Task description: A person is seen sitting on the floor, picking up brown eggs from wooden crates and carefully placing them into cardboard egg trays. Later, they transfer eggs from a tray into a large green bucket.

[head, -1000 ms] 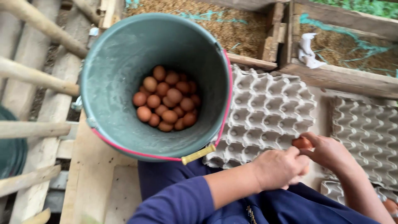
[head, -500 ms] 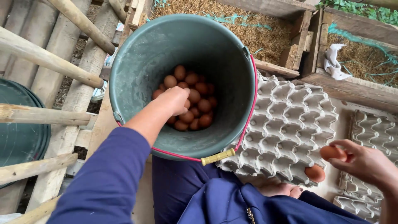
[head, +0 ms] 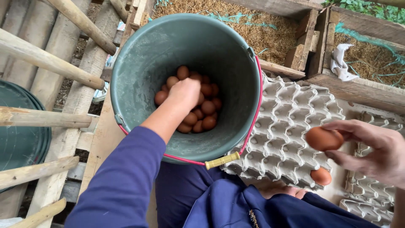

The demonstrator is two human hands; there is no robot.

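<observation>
R fingers [head: 358, 128] round egg [head: 324, 139], half-open.

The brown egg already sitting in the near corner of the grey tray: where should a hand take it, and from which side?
Grip the egg in the tray by its exposed upper dome, fingertips across its rounded sides, coming straight down from above. Its lower half sits sunk in a cup of the grey tray, so side access looks blocked by the cup's ridges.

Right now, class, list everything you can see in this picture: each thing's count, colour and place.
bucket: one, green, red handle, centre
eggs in bucket: many, brown, bucket bottom
egg trays: several, grey, right of bucket
egg on tray: one, brown, near corner
held egg: one, brown, over the tray
nest boxes: two, wooden, straw-filled, top
cloth: one, white, right box
poles: several, wooden, left
left hand: on eggs in bucket
right hand: holding egg
</observation>
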